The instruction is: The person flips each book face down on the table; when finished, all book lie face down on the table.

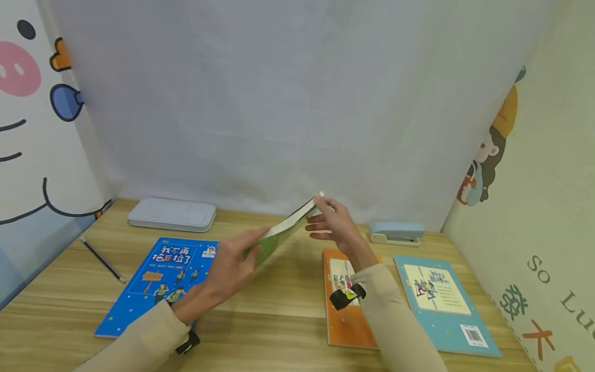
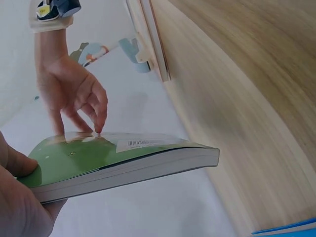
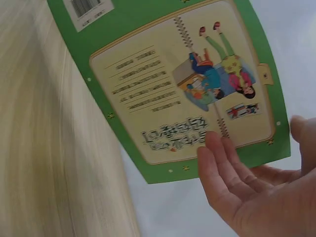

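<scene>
A green book (image 1: 266,250) hangs tilted in the air over the bench (image 1: 274,336), its raised end pointing between one and two o'clock in the head view. The left hand (image 1: 232,262) grips its lower end at the book's eight o'clock, thumb and fingers clamped on the cover. The right hand (image 1: 338,223) is at the raised end, toward three o'clock, its fingers loosely bent and spread apart beside the cover, with the thumb near the corner; I cannot tell how firmly they touch. The right wrist view shows the cover carrying a drawing of two figures, lines of print, and a barcode label (image 3: 89,12) at eleven o'clock. Around the green book, as the head view shows it, a blue book (image 1: 158,279) lies flat at eight o'clock, partly hidden by the left arm, and a pencil (image 1: 103,260) lies farther out toward nine. A pale pencil case (image 1: 172,214) sits between nine and ten, near a pale curtain (image 1: 288,103) that rises at twelve. A light blue stapler (image 1: 396,233) stands at three o'clock. An orange book (image 1: 346,325) lies between four and five, partly under the right forearm, and just beside it a teal book (image 1: 448,305) lies at four.
</scene>
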